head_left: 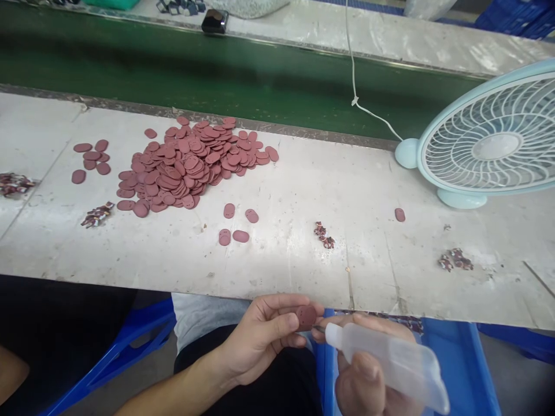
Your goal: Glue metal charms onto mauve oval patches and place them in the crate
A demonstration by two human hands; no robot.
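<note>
Pinched between thumb and fingers of the left hand [260, 341], just off the near edge of the long whitish table [281, 266]: one reddish-brown, rounded, matt disc [306, 317] with small dark dots, taken here as the centre of the clock. Gripped at four o'clock in the closed right hand [359, 384]: one translucent white plastic squeeze bottle [390, 358], tilted, with its narrow dark tip [319, 329] pointing towards ten o'clock. Tip just beside the disc; from this view, not possible to tell whether touching.

On the table, at eleven o'clock, four loose reddish-brown oval discs [241, 236], and behind these a large heap of similar discs [182, 167]. Near twelve o'clock, a small cluster of brown and white pieces [324, 236]. At two o'clock, well apart, a pale-blue round plastic fan [494, 144]. Below the table edge, between three and four o'clock, a blue plastic box [470, 358].
</note>
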